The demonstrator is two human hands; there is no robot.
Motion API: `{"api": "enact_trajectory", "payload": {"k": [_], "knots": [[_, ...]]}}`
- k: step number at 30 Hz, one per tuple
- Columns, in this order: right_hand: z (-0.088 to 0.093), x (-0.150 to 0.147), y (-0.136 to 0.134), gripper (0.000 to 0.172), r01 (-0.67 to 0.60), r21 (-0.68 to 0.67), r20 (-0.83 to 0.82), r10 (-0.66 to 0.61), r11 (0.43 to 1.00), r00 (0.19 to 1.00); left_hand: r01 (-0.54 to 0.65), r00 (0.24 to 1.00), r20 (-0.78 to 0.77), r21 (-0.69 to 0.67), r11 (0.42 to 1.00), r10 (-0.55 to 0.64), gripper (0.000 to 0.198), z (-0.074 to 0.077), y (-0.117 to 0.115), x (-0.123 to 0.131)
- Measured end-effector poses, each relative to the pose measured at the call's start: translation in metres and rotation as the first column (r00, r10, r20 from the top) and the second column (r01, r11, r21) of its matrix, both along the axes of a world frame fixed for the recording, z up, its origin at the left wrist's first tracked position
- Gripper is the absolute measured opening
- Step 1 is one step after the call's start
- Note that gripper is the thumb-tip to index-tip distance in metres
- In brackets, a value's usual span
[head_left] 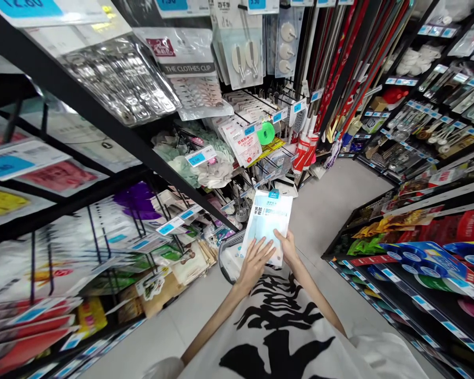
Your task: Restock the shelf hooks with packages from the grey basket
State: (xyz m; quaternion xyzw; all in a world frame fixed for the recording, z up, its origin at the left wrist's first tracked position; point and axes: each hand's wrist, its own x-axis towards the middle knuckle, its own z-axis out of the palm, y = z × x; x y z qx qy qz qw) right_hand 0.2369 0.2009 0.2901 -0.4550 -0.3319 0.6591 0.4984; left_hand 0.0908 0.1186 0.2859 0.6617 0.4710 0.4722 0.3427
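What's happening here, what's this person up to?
Someone in a shop aisle, wearing a black-and-white top, is holding a white and pale-blue packet in both hands. The left hand lies across its lower front; the right hand grips its right side, thumb in front. A grey basket shows partly behind the packet.

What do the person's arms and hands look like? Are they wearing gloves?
No gloves: the left hand and right hand are bare, with slim fingers. The forearms are bare and slender too, and I can't see a watch. Near the elbows is what looks like a loose white sleeve. The top is whitish with bold black shapes.
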Motion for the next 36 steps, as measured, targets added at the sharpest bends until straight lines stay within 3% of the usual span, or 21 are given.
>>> {"api": "enact_trajectory", "payload": {"k": [5, 14, 26, 33, 36], "knots": [[0.001, 0.01, 0.004, 0.043, 0.028, -0.04, -0.007, -0.028, 0.999, 1.0, 0.144, 0.984, -0.111, 0.066, 0.987, -0.136, 0.044, 0.006, 0.003, 0.005], [0.004, 0.014, 0.005, 0.041, 0.026, -0.025, -0.008, -0.026, 0.999, 1.0, 0.222, 0.968, 0.157, -0.174, 0.959, -0.196, 0.034, 0.006, 0.008, 0.007], [-0.011, 0.016, 0.011, 0.041, -0.013, 0.018, 0.055, 0.012, 1.0, 0.998, 0.152, 0.987, 0.06, -0.078, 0.985, -0.148, 0.037, 0.002, 0.01, 0.011], [-0.019, 0.021, 0.016, 0.041, -0.057, 0.046, 0.126, 0.051, 0.997, 0.991, 0.164, 0.976, -0.144, -0.014, 0.986, -0.164, 0.039, -0.005, 0.013, 0.014], [-0.025, 0.023, 0.017, 0.039, -0.109, 0.076, 0.183, 0.094, 0.991, 0.979, 0.083, 0.992, -0.093, 0.029, 0.996, -0.08, 0.036, -0.01, 0.01, 0.019]]}}
